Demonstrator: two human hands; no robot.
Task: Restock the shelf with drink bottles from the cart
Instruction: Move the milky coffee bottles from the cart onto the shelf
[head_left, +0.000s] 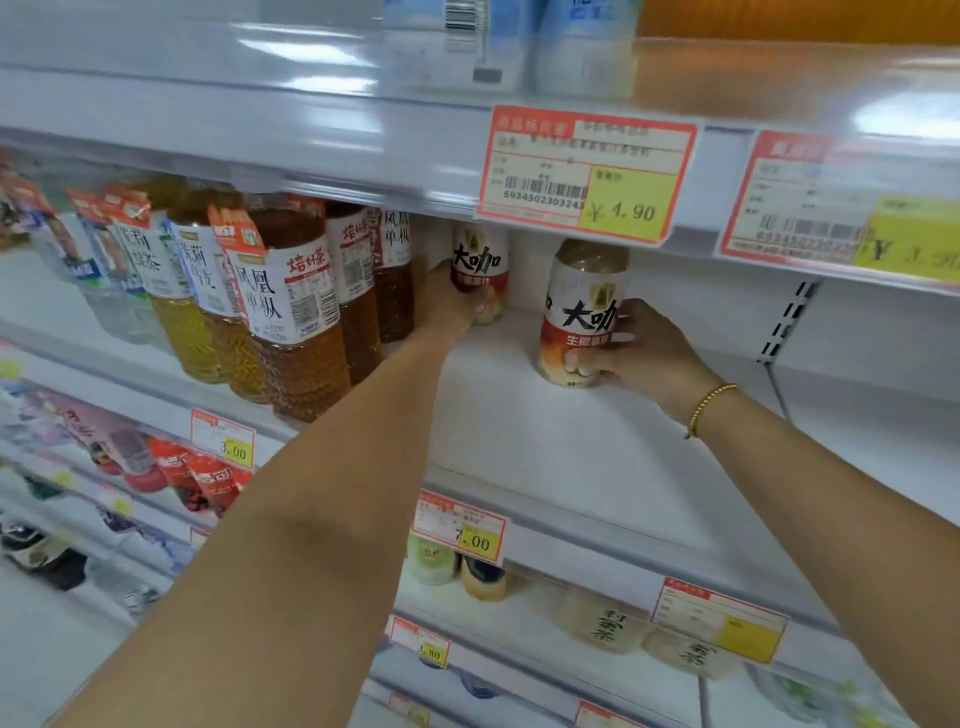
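Two coffee-coloured drink bottles with white and red labels stand upright on the white shelf (545, 441). My left hand (447, 304) reaches deep and grips the far bottle (480, 260) near the back wall. My right hand (631, 353) wraps around the nearer bottle (582, 306), with its base on the shelf board. The caps of both bottles are hidden behind the upper shelf's edge and its price tag. The cart is out of view.
Tall tea bottles (291, 306) crowd the same shelf just left of my left arm. A price tag reading 4.90 (587, 174) hangs from the shelf above. White shelf board extends to the right. Lower shelves hold more drinks (483, 577).
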